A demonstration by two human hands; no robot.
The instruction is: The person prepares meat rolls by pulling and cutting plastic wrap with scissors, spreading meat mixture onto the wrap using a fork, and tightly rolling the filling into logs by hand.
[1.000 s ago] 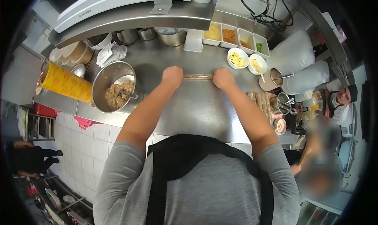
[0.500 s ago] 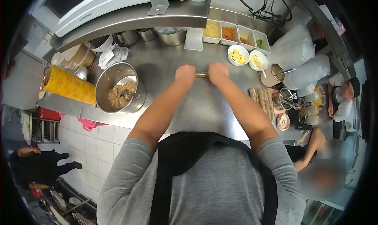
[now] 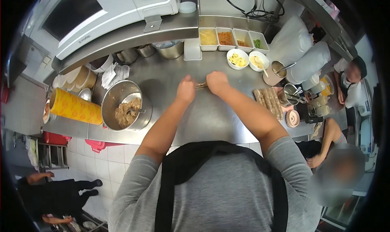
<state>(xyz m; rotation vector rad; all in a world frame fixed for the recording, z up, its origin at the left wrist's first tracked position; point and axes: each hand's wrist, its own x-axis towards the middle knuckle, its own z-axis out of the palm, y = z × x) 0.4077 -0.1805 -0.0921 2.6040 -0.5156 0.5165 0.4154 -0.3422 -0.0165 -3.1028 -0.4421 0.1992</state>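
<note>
My left hand and my right hand are both closed, gripping the two ends of a thin wrapped meat roll over the steel counter. Only the short middle of the roll shows between my fists; its ends are hidden. Several similar meat rolls lie side by side to the right. At the left, a steel pot contains a ground meat mixture with a utensil handle sticking out of it.
A yellow printed cylinder lies left of the pot. White trays and bowls of ingredients line the back. Utensil containers stand at the right. A microwave sits on the shelf above. Other people are at both sides.
The camera view has tilted and shifted. My fists look slightly closer together, and the roll between them now slants, its right end higher in view. Both hands keep their hold.
</note>
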